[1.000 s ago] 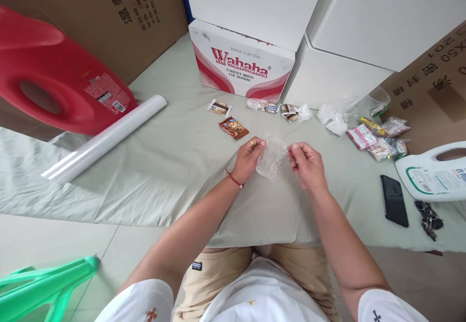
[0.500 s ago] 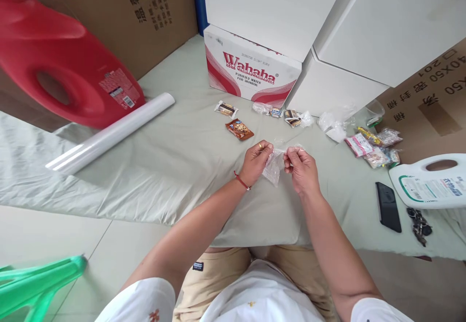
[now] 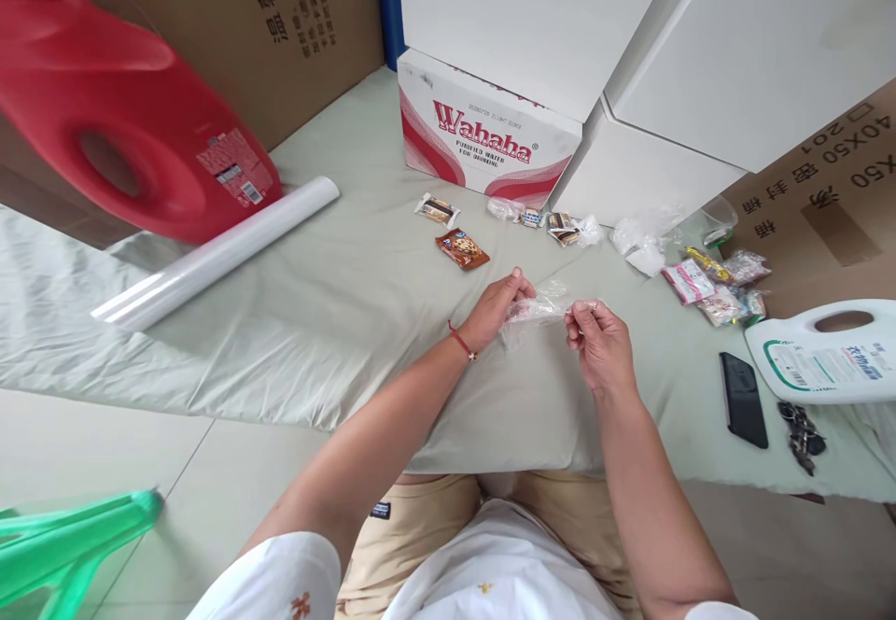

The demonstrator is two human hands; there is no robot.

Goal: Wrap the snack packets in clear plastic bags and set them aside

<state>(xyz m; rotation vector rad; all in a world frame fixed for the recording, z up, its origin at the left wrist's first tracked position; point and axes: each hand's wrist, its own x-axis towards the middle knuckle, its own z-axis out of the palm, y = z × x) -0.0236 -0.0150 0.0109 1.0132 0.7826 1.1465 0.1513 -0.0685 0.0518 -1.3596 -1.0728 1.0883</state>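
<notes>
A crumpled clear plastic bag [image 3: 539, 310] is stretched between my two hands above the cloth. My right hand [image 3: 600, 338] pinches one end of it between thumb and fingers. At the other end, my left hand [image 3: 496, 310], with a red cord on the wrist, has its fingers closed on the plastic; part of its grip is hidden. Just beyond my left hand lies a brown cookie packet [image 3: 462, 248], and behind that a small clear-wrapped snack [image 3: 438, 210]. More small wrapped snacks [image 3: 562, 228] lie in front of the Wahaha carton [image 3: 486, 139].
Crumpled clear plastic [image 3: 640, 239] and several snack packets [image 3: 690, 281] lie at the right. A black phone [image 3: 743, 401], keys [image 3: 802, 438] and a white detergent bottle [image 3: 826, 354] are nearer. A white roll [image 3: 224, 251] and red jug [image 3: 133, 125] stand left.
My hands have moved apart, the right one shifting to the right. The plastic bag, which hung down between them, is now drawn out sideways.
</notes>
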